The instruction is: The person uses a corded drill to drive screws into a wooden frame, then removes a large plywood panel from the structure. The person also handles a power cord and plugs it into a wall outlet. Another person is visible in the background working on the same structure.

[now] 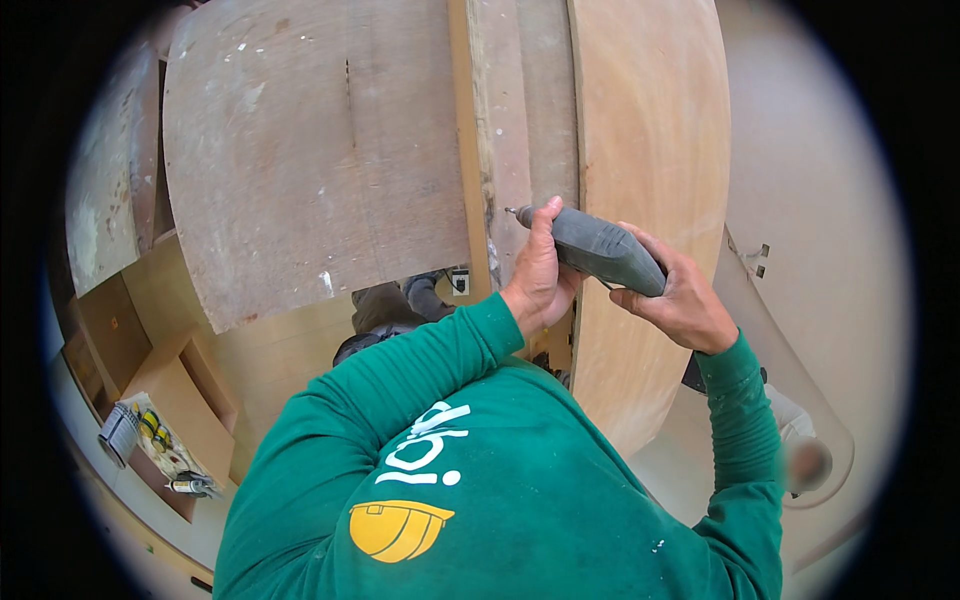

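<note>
A grey handheld power tool [605, 248] with a small metal bit [512, 211] at its tip is held in both hands. My left hand [540, 275] is closed around its front part, thumb up along the side near the tip. Wrapped over the thicker rear end is my right hand [685, 295]. The bit points left, close to the worn edge of a wooden strip [483, 130]; whether it touches the wood I cannot tell. Beneath the tool run long planks [550, 120] and a smooth, pale wooden panel [650, 120].
A scuffed, paint-spotted board [320, 150] lies to the left. Below its near edge show dark trouser legs [385, 308] and a wall socket [460, 281]. An open wooden box [190, 400] and several small tools [155, 430] are at lower left. A blurred person [803, 440] is at lower right.
</note>
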